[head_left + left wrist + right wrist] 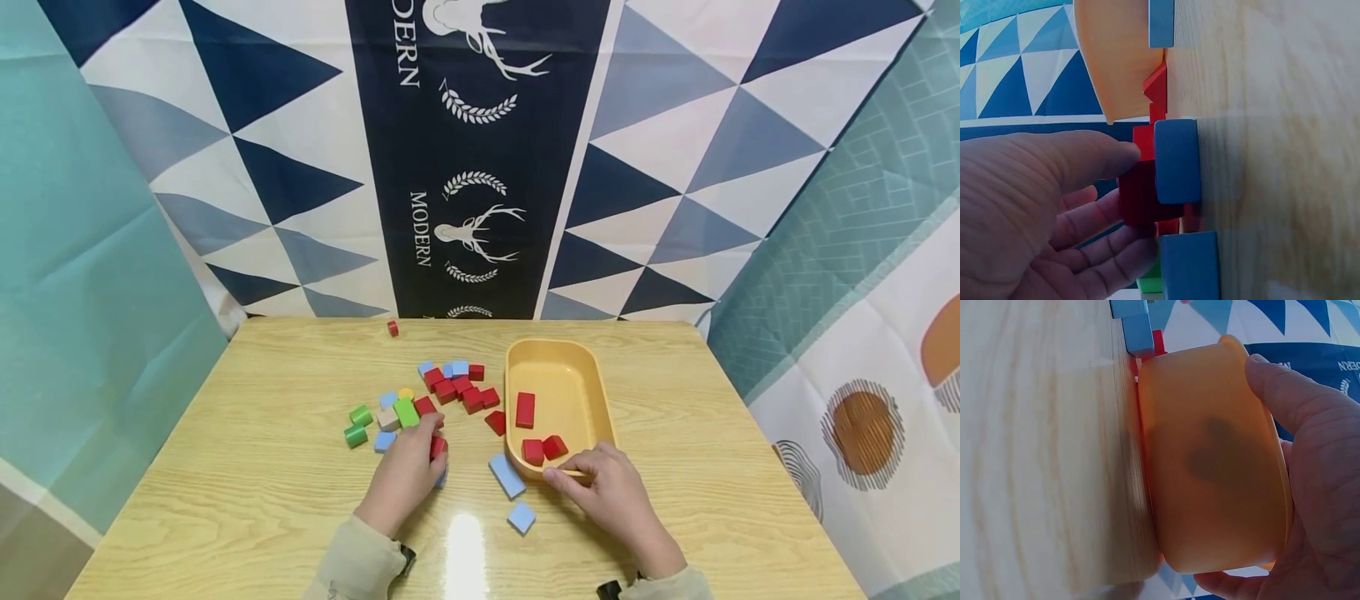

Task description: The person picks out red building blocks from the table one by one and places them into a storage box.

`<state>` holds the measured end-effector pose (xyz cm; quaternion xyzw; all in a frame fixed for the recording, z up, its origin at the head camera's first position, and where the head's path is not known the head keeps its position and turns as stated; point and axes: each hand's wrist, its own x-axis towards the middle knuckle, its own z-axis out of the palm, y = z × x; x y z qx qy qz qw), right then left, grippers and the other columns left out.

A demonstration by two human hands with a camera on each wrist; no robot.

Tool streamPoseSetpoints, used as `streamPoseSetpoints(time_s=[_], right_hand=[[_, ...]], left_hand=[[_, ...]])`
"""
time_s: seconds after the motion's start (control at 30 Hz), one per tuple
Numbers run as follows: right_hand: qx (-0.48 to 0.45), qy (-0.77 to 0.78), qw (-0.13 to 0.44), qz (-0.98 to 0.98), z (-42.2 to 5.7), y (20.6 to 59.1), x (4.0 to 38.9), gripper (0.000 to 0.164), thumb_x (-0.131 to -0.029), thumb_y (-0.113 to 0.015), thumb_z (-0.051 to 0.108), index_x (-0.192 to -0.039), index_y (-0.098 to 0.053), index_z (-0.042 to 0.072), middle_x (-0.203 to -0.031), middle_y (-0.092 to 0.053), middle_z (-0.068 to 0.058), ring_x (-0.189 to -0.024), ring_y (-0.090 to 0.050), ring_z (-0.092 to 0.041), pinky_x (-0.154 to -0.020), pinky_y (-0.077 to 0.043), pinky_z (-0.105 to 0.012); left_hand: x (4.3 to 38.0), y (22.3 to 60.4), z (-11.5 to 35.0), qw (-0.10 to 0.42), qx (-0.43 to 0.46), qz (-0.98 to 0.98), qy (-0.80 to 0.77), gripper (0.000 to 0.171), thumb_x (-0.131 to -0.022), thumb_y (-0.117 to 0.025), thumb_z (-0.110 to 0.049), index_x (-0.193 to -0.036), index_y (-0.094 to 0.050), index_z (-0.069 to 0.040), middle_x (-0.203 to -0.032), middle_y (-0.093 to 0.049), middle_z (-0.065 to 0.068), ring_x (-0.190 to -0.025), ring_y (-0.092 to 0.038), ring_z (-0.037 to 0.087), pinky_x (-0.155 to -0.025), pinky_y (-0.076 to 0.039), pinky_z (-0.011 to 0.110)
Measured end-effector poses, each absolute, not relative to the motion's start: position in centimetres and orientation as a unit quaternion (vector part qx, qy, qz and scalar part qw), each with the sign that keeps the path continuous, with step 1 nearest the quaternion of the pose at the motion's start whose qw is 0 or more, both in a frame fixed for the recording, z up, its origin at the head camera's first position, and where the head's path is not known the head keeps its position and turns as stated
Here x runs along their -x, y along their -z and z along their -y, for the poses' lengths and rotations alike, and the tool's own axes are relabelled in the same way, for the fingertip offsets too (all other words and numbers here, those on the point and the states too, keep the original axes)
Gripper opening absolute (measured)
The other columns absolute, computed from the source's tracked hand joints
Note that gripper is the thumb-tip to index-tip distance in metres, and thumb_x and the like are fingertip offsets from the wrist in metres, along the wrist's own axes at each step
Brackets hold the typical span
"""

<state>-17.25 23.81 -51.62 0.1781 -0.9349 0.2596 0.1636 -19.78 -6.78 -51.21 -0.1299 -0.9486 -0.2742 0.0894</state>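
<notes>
My left hand (pixel 408 471) pinches a red block (pixel 1138 197) between thumb and fingers, low over the table. A blue block (pixel 1177 161) overlaps it in the left wrist view, and another blue block (pixel 1190 269) stands nearby. On the right, my right hand (pixel 611 492) grips the near rim of a yellow plastic bin (pixel 566 367), thumb on the rim. Inside the bin lie a long red block (pixel 525 410), a red cube (pixel 532 452) and a red wedge-shaped block (pixel 555 447). In the right wrist view the bin's outer wall (pixel 1210 487) faces the camera, hiding its contents.
Several red blocks (pixel 446 391) cluster left of the bin, with blue ones behind. Green blocks (pixel 356 436) lie further left. Two blue blocks, one long (pixel 507 476) and one short (pixel 521 517), sit between my hands. One small red block (pixel 393 328) is near the table's back edge.
</notes>
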Motion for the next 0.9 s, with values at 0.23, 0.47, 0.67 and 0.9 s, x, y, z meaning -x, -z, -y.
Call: streamPoseSetpoints(time_s=[0.23, 0.47, 0.67, 0.9], right_hand=[[-0.176, -0.259, 0.167, 0.935, -24.1, 51.7, 17.3, 0.024, -0.080, -0.077, 0.052, -0.076, -0.076, 0.028, -0.070, -0.058, 0.022, -0.068, -0.043, -0.006, -0.058, -0.039, -0.029], [-0.184, -0.259, 0.165, 0.934, -23.8, 52.0, 17.3, 0.025, -0.080, -0.077, 0.052, -0.075, -0.076, 0.027, -0.068, -0.056, 0.023, -0.066, -0.041, -0.005, -0.056, -0.037, -0.026], [-0.194, -0.259, 0.180, 0.929, -23.6, 52.0, 17.2, 0.022, -0.078, -0.080, 0.048, -0.074, -0.076, 0.027, -0.068, -0.055, 0.024, -0.066, -0.041, -0.004, -0.054, -0.037, -0.025], [-0.190, -0.261, 0.185, 0.928, -23.8, 51.7, 17.2, 0.021, -0.078, -0.081, 0.046, -0.074, -0.076, 0.027, -0.069, -0.056, 0.022, -0.067, -0.042, -0.004, -0.055, -0.038, -0.026]], left_hand=[[20.8, 48.2, 3.9, 0.085, 0.195, 0.919, 0.332, 0.046, -0.090, -0.070, -0.016, -0.133, -0.056, -0.008, -0.105, -0.063, 0.000, -0.082, -0.054, 0.010, -0.069, -0.055, 0.028], [22.1, 46.9, -1.1, 0.089, 0.293, 0.915, 0.263, 0.039, -0.092, -0.070, -0.021, -0.128, -0.059, -0.010, -0.113, -0.064, 0.002, -0.100, -0.054, 0.015, -0.090, -0.053, 0.033], [22.5, 48.2, -3.0, 0.113, 0.325, 0.912, 0.225, 0.036, -0.090, -0.072, -0.020, -0.124, -0.062, -0.012, -0.114, -0.065, -0.001, -0.102, -0.054, 0.014, -0.092, -0.051, 0.029], [21.7, 48.1, -1.9, 0.136, 0.326, 0.909, 0.222, 0.040, -0.091, -0.073, -0.031, -0.125, -0.060, -0.014, -0.123, -0.059, 0.000, -0.115, -0.048, 0.012, -0.100, -0.047, 0.032]])
